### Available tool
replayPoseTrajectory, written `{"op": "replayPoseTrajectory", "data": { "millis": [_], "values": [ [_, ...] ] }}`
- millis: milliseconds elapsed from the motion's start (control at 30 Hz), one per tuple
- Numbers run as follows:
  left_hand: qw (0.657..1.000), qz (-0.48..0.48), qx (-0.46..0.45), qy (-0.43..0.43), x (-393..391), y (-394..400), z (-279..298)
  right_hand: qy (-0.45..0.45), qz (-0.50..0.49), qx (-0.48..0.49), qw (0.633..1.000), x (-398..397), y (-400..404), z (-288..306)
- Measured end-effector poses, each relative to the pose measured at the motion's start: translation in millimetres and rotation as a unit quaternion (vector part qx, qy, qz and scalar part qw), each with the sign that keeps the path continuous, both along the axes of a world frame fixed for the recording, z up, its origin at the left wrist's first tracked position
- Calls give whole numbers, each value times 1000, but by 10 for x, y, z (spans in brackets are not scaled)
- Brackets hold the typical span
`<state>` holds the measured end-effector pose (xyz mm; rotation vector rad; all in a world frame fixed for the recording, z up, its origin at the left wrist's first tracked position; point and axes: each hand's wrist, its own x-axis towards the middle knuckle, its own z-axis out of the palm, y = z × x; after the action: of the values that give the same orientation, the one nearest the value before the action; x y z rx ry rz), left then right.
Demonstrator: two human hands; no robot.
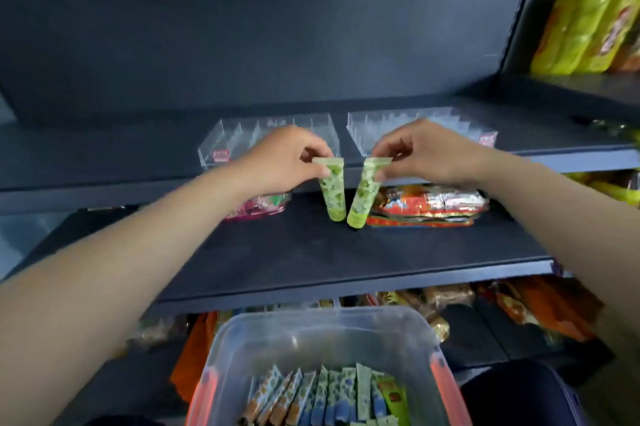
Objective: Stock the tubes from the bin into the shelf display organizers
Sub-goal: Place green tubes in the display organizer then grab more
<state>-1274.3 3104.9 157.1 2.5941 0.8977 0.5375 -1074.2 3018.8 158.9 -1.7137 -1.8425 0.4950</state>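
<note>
My left hand (pixel 285 159) pinches the flat crimped end of a green tube (pixel 331 191), which hangs cap down. My right hand (pixel 424 152) pinches a second green tube (pixel 365 195) the same way, tilted so the two caps nearly meet. Both tubes hang in front of the upper shelf's edge. Behind my hands two clear acrylic organizers stand on the upper shelf, the left organizer (pixel 221 145) and the right organizer (pixel 460 121), their slots holding nothing I can see. Below, a clear plastic bin (pixel 311 332) holds several more tubes (pixel 332 398) in blue, orange and green.
Snack packets (pixel 429 206) lie on the middle shelf (pixel 311 252) at the right, and a pink packet (pixel 258 207) at the left. Yellow-green bags (pixel 585 13) fill the neighbouring shelf at upper right. More wrapped goods (pixel 485 304) sit on the lowest shelf behind the bin.
</note>
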Motion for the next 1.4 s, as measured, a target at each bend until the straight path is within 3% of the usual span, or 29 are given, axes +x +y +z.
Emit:
{"op": "replayPoseTrajectory", "data": {
  "millis": [200, 367, 600, 867, 1400],
  "values": [
    [999, 22, 30, -10, 73, 419, 875, 43, 16, 73, 996, 120, 474, 805],
    [998, 44, 17, -47, 145, 927, 1193, 95, 10, 96, 991, 306, 1038, 1061],
    [998, 57, 7, 7, 374, 1567, 1055, 87, -21, 80, 993, 335, 1673, 888],
    [997, 43, -1, 57, 416, 1755, 848, 24, 3, 26, 999, 331, 1962, 649],
    [998, 45, -13, 53, 462, 1803, 797, -9, 6, 15, 1000, 296, 2059, 626]
  ]
}}
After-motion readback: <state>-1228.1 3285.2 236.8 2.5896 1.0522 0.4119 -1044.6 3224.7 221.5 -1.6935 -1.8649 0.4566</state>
